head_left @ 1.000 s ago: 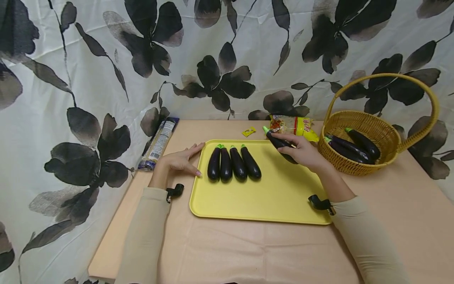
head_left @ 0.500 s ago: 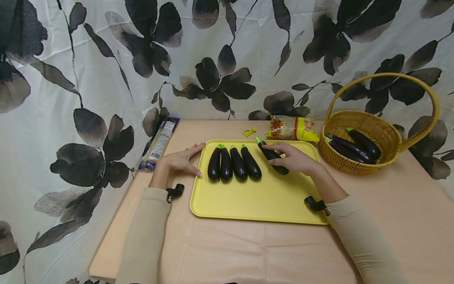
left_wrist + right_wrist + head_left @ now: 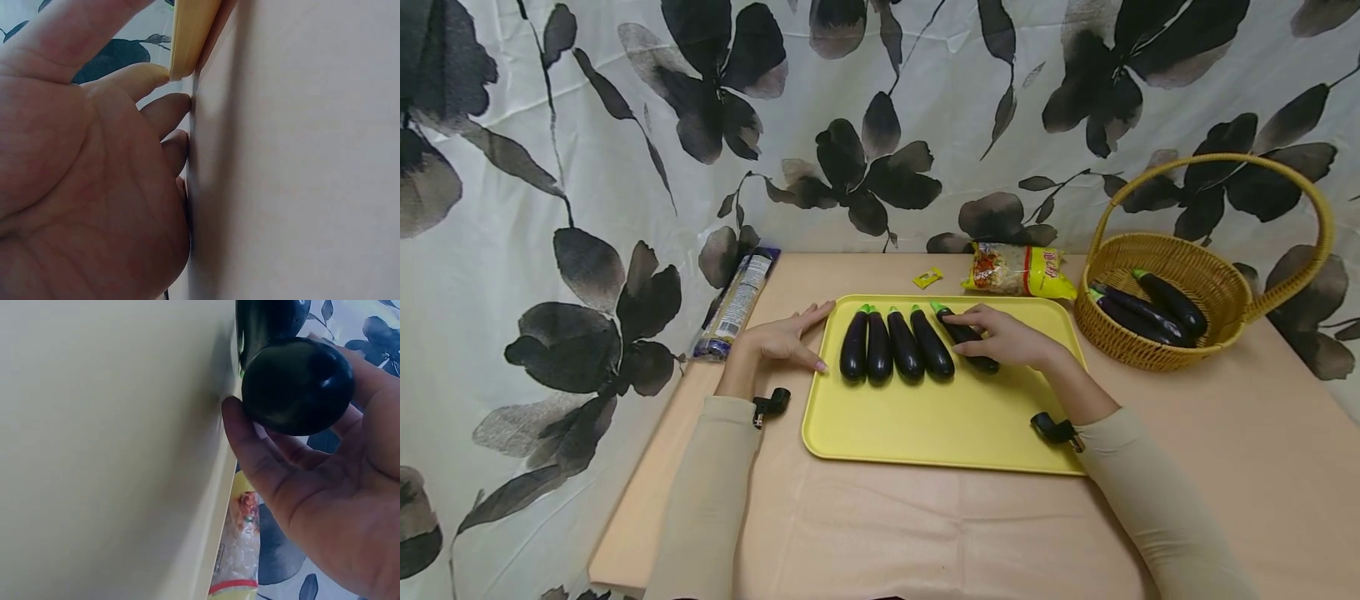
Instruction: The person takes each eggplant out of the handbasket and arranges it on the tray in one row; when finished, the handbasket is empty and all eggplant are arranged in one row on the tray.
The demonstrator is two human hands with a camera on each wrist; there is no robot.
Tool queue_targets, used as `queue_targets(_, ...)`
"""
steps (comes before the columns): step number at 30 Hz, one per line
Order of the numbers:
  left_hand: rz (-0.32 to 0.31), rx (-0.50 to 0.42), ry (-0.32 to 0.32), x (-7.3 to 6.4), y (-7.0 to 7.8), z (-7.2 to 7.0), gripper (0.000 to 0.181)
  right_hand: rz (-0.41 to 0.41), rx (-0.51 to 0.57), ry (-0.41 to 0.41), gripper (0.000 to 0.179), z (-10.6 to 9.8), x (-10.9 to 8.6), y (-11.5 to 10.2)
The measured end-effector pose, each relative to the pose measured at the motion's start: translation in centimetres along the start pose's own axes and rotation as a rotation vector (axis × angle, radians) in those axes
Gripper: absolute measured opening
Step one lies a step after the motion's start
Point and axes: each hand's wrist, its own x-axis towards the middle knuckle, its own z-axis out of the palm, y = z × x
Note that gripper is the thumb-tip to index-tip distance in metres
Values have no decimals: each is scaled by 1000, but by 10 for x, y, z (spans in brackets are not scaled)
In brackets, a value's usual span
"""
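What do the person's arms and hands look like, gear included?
Left hand and right hand are bare, no gloves. Left sleeve and right sleeve: plain beige, long, snug, ending near the wrists. Left wrist camera and right wrist camera: small black units at the cuffs.

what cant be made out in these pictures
Head: part of the held eggplant, behind the right hand.
Head: floor of the wicker basket, partly covered by eggplants.
Head: print on the small yellow packet, too small.
Left wrist: rest of the yellow tray, cut off by the top edge.
Right wrist: end of the food bag, cut off by the bottom edge.
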Motion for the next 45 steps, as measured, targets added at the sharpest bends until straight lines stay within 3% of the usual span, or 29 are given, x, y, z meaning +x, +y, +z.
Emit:
queue_targets(19, 20, 16, -14, 0, 0, -1, 135, 19, -51, -7, 64, 6, 8, -3)
queue_targets(30, 17, 2, -10, -1, 0, -1, 135, 26, -29, -10, 63, 7, 6, -3)
queue_targets(36, 10, 3, -12, -2, 0, -1, 133, 17, 14, 69, 61, -2, 0, -7)
queue_targets(45, 14, 2, -9, -2, 0, -1, 136, -36, 28, 232, 54, -33, -18, -15)
